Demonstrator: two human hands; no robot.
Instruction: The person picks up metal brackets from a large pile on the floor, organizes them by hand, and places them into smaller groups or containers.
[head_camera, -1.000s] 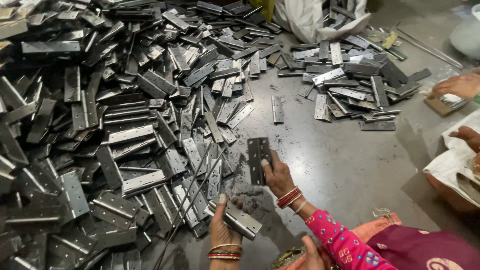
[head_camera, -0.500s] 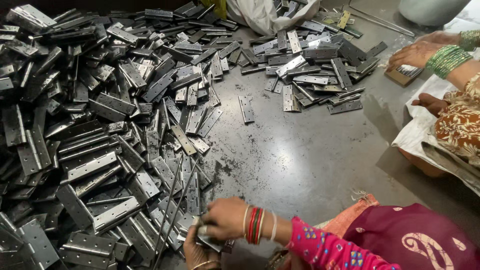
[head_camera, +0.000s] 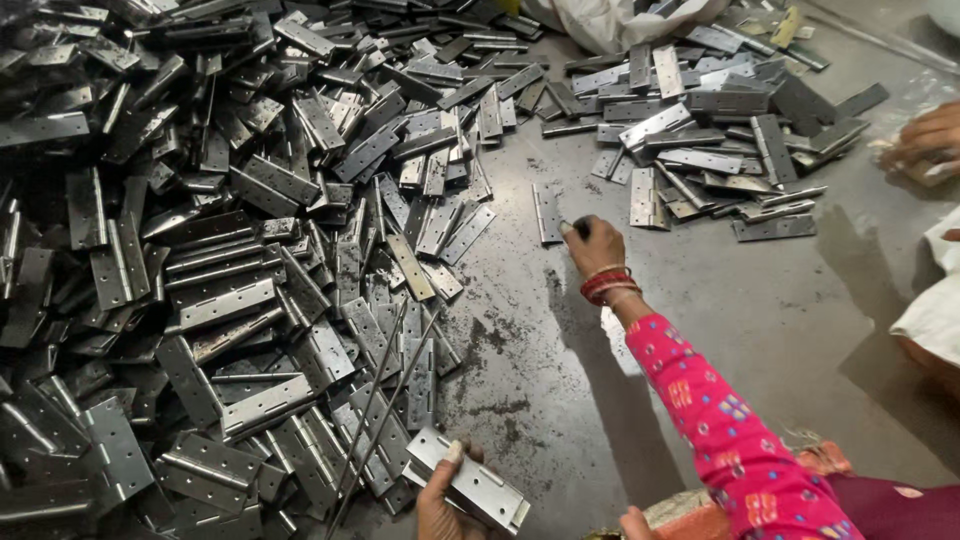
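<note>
Beyond your right hand (head_camera: 592, 243), fingertips touching 1 loose hinge leaf (head_camera: 546, 213), pinch it squarely; keep your left hand (head_camera: 445, 500) clamped around the assembled hinge (head_camera: 468, 482).

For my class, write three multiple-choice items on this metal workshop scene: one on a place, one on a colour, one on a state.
1. Where does the right hand reach?
A. To a lone hinge on the floor
B. Into a white sack
C. Onto a lap

2. What colour is the sleeve on that arm?
A. Green
B. Pink
C. Black

3. What is the state of the left hand?
A. Empty and flat
B. Out of view
C. Gripping a hinge

Answers:
1 A, the fingers touch a single hinge lying apart from the big pile.
2 B, the patterned sleeve is bright pink.
3 C, the fingers wrap a held hinge at the picture's bottom edge.
</note>
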